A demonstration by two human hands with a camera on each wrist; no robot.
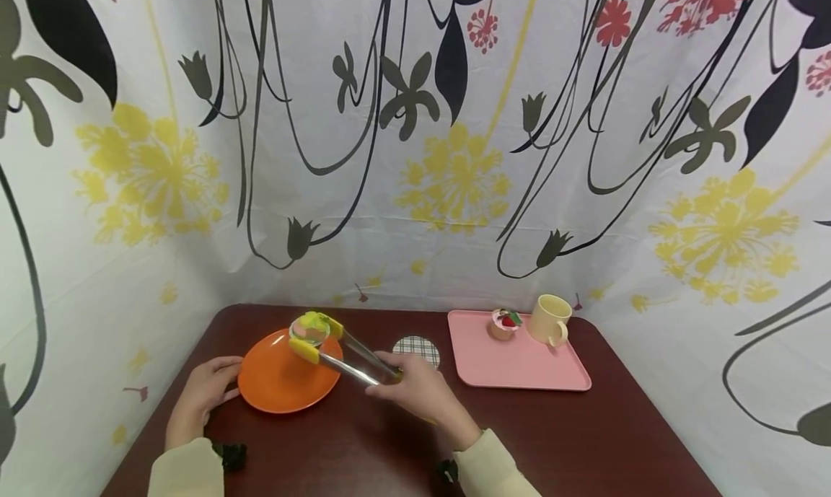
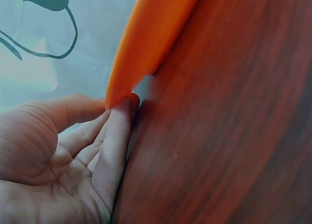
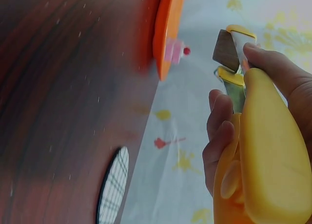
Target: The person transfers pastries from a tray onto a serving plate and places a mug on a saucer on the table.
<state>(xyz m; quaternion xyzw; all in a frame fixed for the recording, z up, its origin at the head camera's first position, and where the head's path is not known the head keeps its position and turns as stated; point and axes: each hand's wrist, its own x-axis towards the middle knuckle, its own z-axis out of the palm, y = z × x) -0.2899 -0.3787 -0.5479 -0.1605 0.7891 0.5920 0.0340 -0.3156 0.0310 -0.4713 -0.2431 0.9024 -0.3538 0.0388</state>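
Note:
My right hand (image 1: 418, 389) grips a pair of tongs (image 1: 353, 363) with metal arms and yellow tips. Between the tips is a small rounded food piece (image 1: 310, 329) with a yellow-green top and some pink; its exact kind I cannot tell. It overlaps the far part of an orange plate (image 1: 286, 381) in the head view. My left hand (image 1: 208, 392) pinches the plate's left rim, thumb above and fingers beneath in the left wrist view. In the right wrist view, my right hand (image 3: 287, 87) wraps the tongs' yellow handle (image 3: 273, 151), and a pink-and-white piece with a red tip (image 3: 174, 50) shows at the plate.
To the right, a pink tray (image 1: 506, 371) bears a cupcake (image 1: 504, 325) with a red and green topping and a cream mug (image 1: 550, 319). A round checked coaster (image 1: 418, 347) lies between plate and tray. A flowered curtain (image 1: 363, 194) hangs around the dark wooden table (image 1: 519, 439).

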